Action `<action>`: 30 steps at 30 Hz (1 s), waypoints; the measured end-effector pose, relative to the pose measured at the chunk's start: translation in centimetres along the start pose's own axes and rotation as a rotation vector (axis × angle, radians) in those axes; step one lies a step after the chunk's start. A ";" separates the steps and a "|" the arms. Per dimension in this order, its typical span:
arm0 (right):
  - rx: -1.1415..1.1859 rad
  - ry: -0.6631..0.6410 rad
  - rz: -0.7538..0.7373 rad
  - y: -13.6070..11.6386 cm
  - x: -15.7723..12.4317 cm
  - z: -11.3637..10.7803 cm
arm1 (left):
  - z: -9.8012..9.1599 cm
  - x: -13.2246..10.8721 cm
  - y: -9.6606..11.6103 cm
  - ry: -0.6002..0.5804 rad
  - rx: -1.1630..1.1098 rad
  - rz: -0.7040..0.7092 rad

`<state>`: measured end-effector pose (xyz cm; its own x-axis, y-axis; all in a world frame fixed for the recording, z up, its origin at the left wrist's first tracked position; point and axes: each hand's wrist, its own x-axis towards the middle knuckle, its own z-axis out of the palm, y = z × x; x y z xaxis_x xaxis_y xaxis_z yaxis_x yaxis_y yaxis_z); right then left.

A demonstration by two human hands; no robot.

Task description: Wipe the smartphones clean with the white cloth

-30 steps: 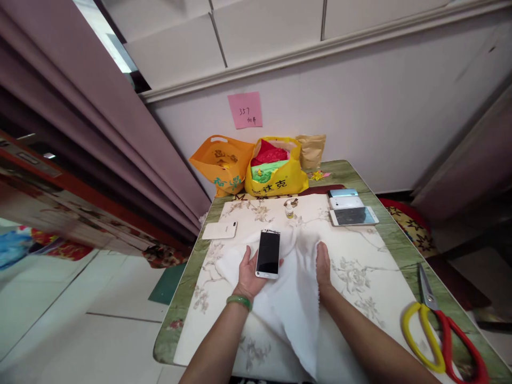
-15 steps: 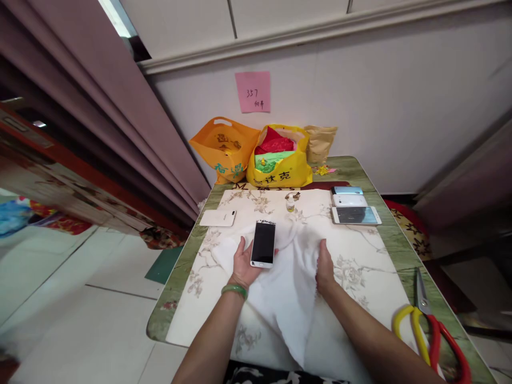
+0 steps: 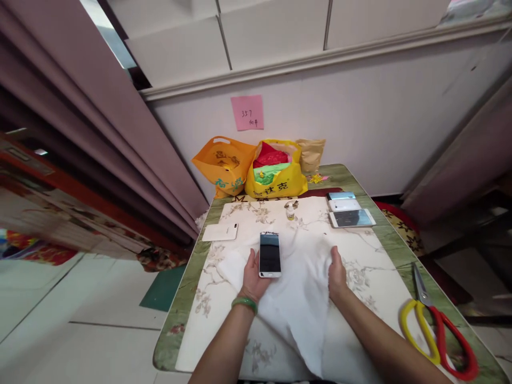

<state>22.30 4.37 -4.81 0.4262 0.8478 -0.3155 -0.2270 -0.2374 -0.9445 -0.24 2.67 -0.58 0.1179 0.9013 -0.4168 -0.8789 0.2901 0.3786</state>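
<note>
Pale wall (image 3: 352, 112) fills the upper part of the frame, where a pink note (image 3: 248, 113) hangs above an orange bag (image 3: 224, 173) and a yellow bag (image 3: 280, 186) at the back of the green bench (image 3: 168, 349). Near the middle of the frame, the left hand (image 3: 255, 277) has its grip on a white-framed phone (image 3: 270, 255), dark screen up. To the right, the right hand (image 3: 338, 274) is at the edge of a white cloth (image 3: 302, 304); whether that grip pinches the fabric, I cannot tell. Scissors (image 3: 426, 304) with yellow and red handles lie at lower right
</note>
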 end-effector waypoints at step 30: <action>-1.153 -0.993 -0.725 -4.3 -13.6 -3.9 | 0.1 1.0 1.0 0.060 0.050 -0.053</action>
<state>20.84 -8.02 3.18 -0.6313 0.7727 -0.0660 0.6595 0.4902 -0.5698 -0.94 3.91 -0.52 0.1344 0.8640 -0.4852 -0.8477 0.3538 0.3952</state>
